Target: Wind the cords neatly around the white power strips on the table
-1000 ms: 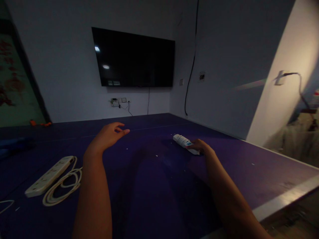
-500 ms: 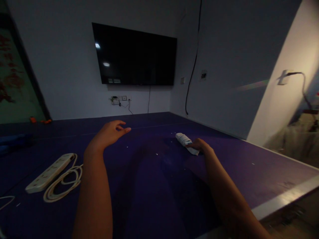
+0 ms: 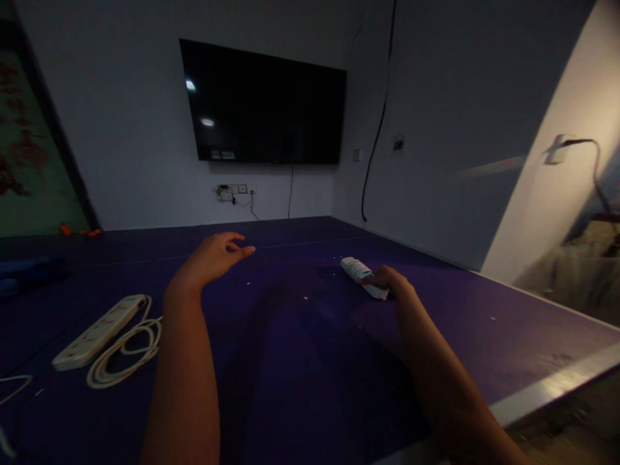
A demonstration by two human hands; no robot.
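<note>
My left hand [image 3: 216, 257] hovers over the purple surface with its thumb and fingers apart and nothing between them. To the right, my right hand [image 3: 390, 281] grips the near end of a white power strip [image 3: 355, 268] that has its white cord wound around it in tight turns. The strip lies slantwise on the surface; its near part is partly covered by my fingers. Left of my left forearm lies a second white power strip [image 3: 99, 332], its cord [image 3: 123, 352] in loose loops beside it.
Small white scraps dot the purple surface [image 3: 290, 361]. Its pale edge [image 3: 557, 387] runs along the right. A blue item [image 3: 29, 274] and small orange objects [image 3: 80, 231] sit at the far left. A television [image 3: 266, 110] hangs on the wall above sockets [image 3: 237, 190].
Both hands keep nearly the same pose and place, the right one still on the wrapped power strip. Only the camera view has shifted very slightly.
</note>
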